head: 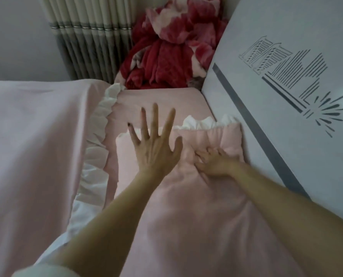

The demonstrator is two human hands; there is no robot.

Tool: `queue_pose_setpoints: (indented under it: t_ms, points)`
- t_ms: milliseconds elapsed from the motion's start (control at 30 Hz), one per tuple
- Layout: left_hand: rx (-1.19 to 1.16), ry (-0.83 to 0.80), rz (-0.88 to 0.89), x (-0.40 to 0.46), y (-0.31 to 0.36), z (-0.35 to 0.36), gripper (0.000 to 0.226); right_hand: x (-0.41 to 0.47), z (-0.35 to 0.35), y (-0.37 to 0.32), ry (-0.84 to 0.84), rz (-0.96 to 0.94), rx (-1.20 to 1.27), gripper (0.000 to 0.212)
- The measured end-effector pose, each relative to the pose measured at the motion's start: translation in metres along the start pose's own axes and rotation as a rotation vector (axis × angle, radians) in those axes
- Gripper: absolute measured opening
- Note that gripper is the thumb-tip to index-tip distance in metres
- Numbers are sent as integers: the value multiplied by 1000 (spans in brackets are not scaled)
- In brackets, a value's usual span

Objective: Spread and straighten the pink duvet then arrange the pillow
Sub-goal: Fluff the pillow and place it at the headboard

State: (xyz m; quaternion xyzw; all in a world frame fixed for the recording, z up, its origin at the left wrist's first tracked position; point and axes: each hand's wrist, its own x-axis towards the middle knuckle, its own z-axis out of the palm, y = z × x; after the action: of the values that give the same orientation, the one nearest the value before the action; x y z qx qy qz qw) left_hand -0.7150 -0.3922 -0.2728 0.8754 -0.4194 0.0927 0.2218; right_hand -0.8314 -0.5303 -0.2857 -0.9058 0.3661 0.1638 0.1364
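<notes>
A pink pillow (186,196) with a white frilled edge lies on the bed beside the headboard. My left hand (154,144) hovers over its far left part with fingers spread wide and nothing in it. My right hand (212,160) presses down into the pillow's right side, fingers splayed and sunk in the fabric. The pink duvet (32,146) covers the bed on the left, its white ruffled border (94,144) running alongside the pillow.
A white headboard (286,96) with a grey stripe and line drawing stands on the right. A red and pink fleece blanket (170,47) is heaped in the far corner. A grey and cream curtain (90,35) hangs behind. Pink sheet (158,98) shows beyond the pillow.
</notes>
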Motion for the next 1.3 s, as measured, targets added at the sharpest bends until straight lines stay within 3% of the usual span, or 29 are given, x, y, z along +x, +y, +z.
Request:
queue_pose_setpoints:
  t_ms: [67, 133, 167, 233, 300, 333, 367, 400, 467, 500, 533, 567, 600, 667, 733, 767, 833, 900, 933, 967, 1000, 1067, 1100, 1133, 1167, 1233, 1300]
  points:
    - [-4, -514, -151, -34, -5, 36, 61, -8, -45, -20, 468, -41, 38, 54]
    - [-72, -694, -190, -34, -19, 47, 57, -31, -56, -42, 1010, -104, 116, 52]
    - [-115, -705, -168, -20, -24, 42, 56, -44, -39, -49, 1087, -113, 166, 54]
    - [-133, -566, -147, 10, -28, 15, 52, -60, 28, -54, 847, -90, 152, 52]
    - [-89, -100, -192, 6, -26, -10, 52, -58, 88, -48, 467, -54, -2, 54]
    - [-77, 97, -198, -11, -22, -11, 55, -49, 91, -43, 356, -40, -10, 56]
    - [-79, 162, -174, -37, -20, -8, 59, -41, 77, -43, 245, -31, 12, 57]
    - [-72, 67, -129, -68, -15, -1, 61, -34, 59, -42, 172, -59, 46, 54]
    - [-22, -344, -82, -115, -13, 23, 63, -39, 12, -46, 285, -19, 67, 46]
    - [-28, -523, -124, -118, -19, 30, 60, -50, 3, -51, 462, -4, 101, 42]
    - [-76, -592, -163, -108, -23, 32, 55, -65, 5, -58, 709, 34, 159, 41]
    - [-123, -610, -166, -91, -25, 30, 51, -84, 18, -62, 876, 60, 216, 43]
    - [-132, -581, -147, -75, -23, 18, 50, -103, 43, -64, 893, 35, 244, 47]
    - [-99, -280, -103, -61, -17, -11, 53, -127, 94, -68, 620, -20, 139, 52]
    - [-82, 19, -145, -103, -5, -26, 60, -128, 107, -60, 437, -18, 100, 52]
    - [-100, 9, -139, -133, -1, -24, 62, -124, 90, -59, 378, -16, 119, 51]
    - [-99, -276, -140, -200, 3, -13, 61, -121, 45, -56, 469, -20, 136, 42]
    - [-84, -485, -183, -216, -7, -1, 63, -139, 11, -53, 792, 36, 195, 37]
    - [-121, -510, -210, -206, -10, -4, 61, -159, 13, -55, 1004, 78, 253, 38]
    - [-165, -490, -232, -190, -7, -12, 57, -179, 31, -57, 1072, 85, 290, 42]
    - [-200, -396, -252, -179, 0, -29, 56, -197, 65, -60, 998, 76, 242, 47]
    - [-218, 7, -279, -181, 11, -64, 61, -216, 134, -66, 584, 59, 26, 55]
    - [-225, 168, -275, -199, 17, -73, 61, -213, 149, -62, 476, 60, -44, 56]
    - [-209, 204, -246, -224, 21, -70, 61, -209, 141, -59, 377, 72, -35, 56]
    - [-169, 110, -214, -256, 24, -64, 62, -205, 127, -57, 314, 71, 35, 55]
    - [-80, -275, -196, -305, 21, -37, 60, -206, 81, -53, 406, 55, 215, 49]
    - [-62, -450, -241, -311, 12, -21, 61, -229, 65, -49, 748, 133, 354, 43]
